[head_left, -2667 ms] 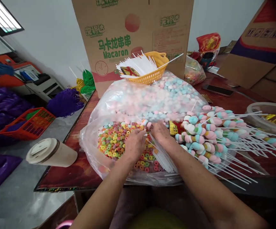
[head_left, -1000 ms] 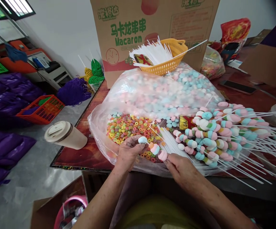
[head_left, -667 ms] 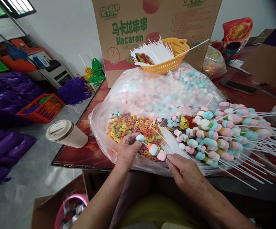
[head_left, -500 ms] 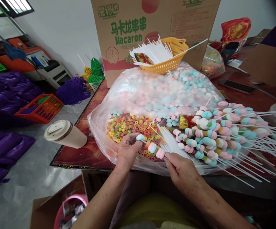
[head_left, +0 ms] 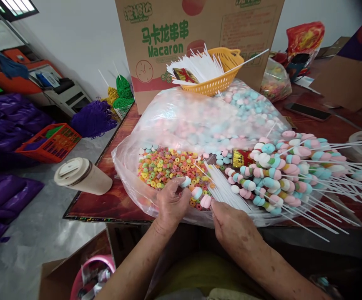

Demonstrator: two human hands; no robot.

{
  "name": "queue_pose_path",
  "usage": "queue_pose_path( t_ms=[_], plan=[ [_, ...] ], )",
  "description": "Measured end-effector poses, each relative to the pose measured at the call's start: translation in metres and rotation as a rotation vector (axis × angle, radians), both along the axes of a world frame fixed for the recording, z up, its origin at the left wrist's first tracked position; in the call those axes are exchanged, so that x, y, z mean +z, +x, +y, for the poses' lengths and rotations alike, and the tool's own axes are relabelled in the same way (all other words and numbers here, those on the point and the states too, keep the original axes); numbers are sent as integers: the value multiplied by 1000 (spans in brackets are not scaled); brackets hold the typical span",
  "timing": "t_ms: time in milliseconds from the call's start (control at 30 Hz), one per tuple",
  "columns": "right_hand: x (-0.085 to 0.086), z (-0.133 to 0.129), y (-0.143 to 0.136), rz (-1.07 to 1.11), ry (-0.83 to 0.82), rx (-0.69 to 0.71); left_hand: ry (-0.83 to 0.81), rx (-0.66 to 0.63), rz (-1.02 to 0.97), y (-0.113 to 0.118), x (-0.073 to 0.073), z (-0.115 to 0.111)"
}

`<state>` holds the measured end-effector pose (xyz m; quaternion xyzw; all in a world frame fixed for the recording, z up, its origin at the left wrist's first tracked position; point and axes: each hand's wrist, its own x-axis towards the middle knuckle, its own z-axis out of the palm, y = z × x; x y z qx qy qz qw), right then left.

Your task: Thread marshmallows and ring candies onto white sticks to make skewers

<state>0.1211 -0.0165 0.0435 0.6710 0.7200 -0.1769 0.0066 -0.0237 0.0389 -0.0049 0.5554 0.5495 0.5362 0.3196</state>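
My left hand [head_left: 172, 202] is closed over the ring cereal, with a pale blue-and-white marshmallow [head_left: 185, 181] at its fingertips. My right hand [head_left: 235, 225] pinches a skewer near its threaded end; its stick is mostly hidden by the hand. On that skewer sit a pink marshmallow [head_left: 206, 201] against the right fingertips and a pink-and-blue marshmallow [head_left: 196, 192] closer to the left hand. Beneath the hands, colourful cereal rings [head_left: 168, 164] lie on a clear plastic bag [head_left: 126, 166]. Loose white sticks [head_left: 223, 187] lie just beyond my right hand.
Finished marshmallow skewers [head_left: 281, 166] are piled at the right, sticks pointing rightward. A yellow basket [head_left: 214, 87] of sticks rests on the bag of marshmallows, before a cardboard box [head_left: 156, 54]. A lidded cup [head_left: 84, 176] stands near the table's left edge; a phone [head_left: 307, 111] lies at the back right.
The left fingers have curled in, bringing the blue-and-white marshmallow slightly closer to the threaded ones. My right hand has shifted slightly left in view, with the whole scene drifting left.
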Motion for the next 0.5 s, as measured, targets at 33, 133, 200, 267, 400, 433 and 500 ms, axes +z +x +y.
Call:
queue_pose_path(
  t_ms=[33,133,200,267,400,433,500],
  plan=[
    [2,0,-1,-8,-18,3,-2,-16,16,-1,-2,0],
    [4,2,-3,1,-28,26,-41,-29,2,-2,-5,1],
    [1,3,-4,21,-22,38,-75,-7,-55,0,-7,1],
    [-2,5,-7,40,-13,37,-115,13,-99,2,-7,0],
    [-10,11,-11,82,28,6,-208,0,-97,1,1,1],
    [-11,13,-12,109,44,-2,-236,-32,-113,0,5,3],
    [-12,15,-10,214,102,1,-288,-78,-195,-3,14,9]
  ],
)
